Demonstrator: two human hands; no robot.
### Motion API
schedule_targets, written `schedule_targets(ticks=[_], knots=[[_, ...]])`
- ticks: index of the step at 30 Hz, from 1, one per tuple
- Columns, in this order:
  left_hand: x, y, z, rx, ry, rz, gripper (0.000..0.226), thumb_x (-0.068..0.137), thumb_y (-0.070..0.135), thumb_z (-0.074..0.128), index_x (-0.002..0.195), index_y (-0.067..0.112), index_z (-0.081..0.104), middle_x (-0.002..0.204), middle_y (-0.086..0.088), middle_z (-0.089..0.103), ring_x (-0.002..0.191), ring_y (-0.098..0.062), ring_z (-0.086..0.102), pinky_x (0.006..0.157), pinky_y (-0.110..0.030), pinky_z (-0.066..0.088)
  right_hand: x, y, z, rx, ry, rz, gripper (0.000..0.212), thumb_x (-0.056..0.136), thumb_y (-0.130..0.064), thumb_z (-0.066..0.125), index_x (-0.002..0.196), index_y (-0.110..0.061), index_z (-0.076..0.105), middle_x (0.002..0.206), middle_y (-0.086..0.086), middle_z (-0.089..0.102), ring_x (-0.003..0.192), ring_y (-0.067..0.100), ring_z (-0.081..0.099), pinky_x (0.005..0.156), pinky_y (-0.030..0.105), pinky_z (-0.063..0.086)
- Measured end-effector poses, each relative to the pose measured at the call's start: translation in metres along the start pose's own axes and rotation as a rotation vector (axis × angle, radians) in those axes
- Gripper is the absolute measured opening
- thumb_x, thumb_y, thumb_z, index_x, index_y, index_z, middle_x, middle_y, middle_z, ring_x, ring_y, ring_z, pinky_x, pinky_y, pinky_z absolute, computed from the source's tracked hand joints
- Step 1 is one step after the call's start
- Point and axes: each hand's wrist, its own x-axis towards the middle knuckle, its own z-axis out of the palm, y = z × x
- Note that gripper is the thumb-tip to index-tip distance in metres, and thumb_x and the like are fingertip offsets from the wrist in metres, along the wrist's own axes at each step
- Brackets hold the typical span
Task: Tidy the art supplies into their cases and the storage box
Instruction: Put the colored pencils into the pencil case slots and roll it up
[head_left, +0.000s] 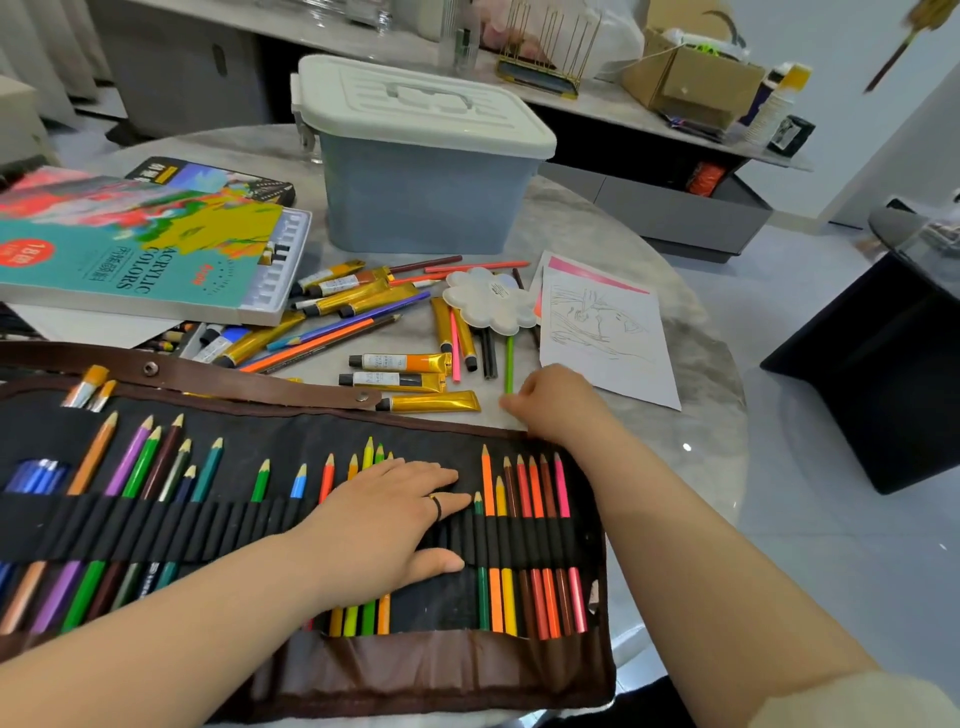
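Marble tabletop (597, 218) crowded; left hand (384, 525) flat, fingers straight, pressing pencil roll (260, 519); right hand (556, 400) curled at loose green pencil (509, 364), hold on it unclear; risk, as I judge: a fumbled pinch rolls it under the palette (491, 301) or nudges the gold paint tube (431, 402).

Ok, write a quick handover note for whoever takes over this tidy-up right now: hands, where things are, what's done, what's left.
Left hand: flat on the open pencil roll, holding nothing.
Right hand: at the lower end of the green pencil; grip unclear.
Done: many pencils are slotted in the roll; some loops are empty.
Left: loose pencils and paint tubes lie on the table by the acrylic case. The palette and sketch are out too. The box has its lid shut.
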Motion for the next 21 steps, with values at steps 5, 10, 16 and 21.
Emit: schedule_targets(ticks=[5,10,16,21], knots=[[-0.005,-0.012,-0.006,-0.03,0.054,-0.012,0.057,0.093,0.051,0.035,0.145,0.034,0.021,0.154,0.015,0.015,0.143,-0.003,0.004,0.1,-0.015,-0.01,0.035,-0.004,-0.002,0.206,0.141,0.071,0.02,0.093,-0.028,0.048,0.091,-0.009,0.054,0.085,0.008,0.051,0.091,0.028,0.052,0.074,0.03,0.039],[-0.014,-0.026,-0.007,-0.068,0.129,-0.049,0.052,0.093,0.048,0.038,0.142,0.033,0.03,0.149,0.015,0.026,0.141,-0.003,0.015,0.108,-0.018,-0.005,0.06,-0.019,-0.006,0.089,0.074,0.133,0.031,0.093,-0.021,0.048,0.116,-0.002,0.054,0.092,0.01,0.053,0.084,0.021,0.046,0.073,0.028,0.036],[-0.018,-0.038,-0.017,-0.057,0.109,-0.059,0.084,0.064,0.069,0.011,0.134,0.036,0.044,0.138,0.017,0.044,0.131,-0.004,0.037,0.111,-0.024,0.021,0.058,-0.028,-0.024,0.056,-0.193,0.192,0.017,0.09,-0.022,0.047,0.077,-0.011,0.043,0.073,0.006,0.04,0.054,0.014,0.032,0.055,0.025,0.032],[-0.018,-0.032,-0.021,-0.031,0.082,-0.02,0.06,0.089,0.06,0.034,0.143,0.037,0.024,0.151,0.016,0.02,0.14,-0.003,0.014,0.114,-0.021,0.006,0.016,-0.018,-0.038,0.182,-0.269,0.154,0.027,0.089,-0.017,0.041,0.063,-0.014,0.034,0.057,0.001,0.032,0.046,0.011,0.021,0.044,0.019,0.019]])
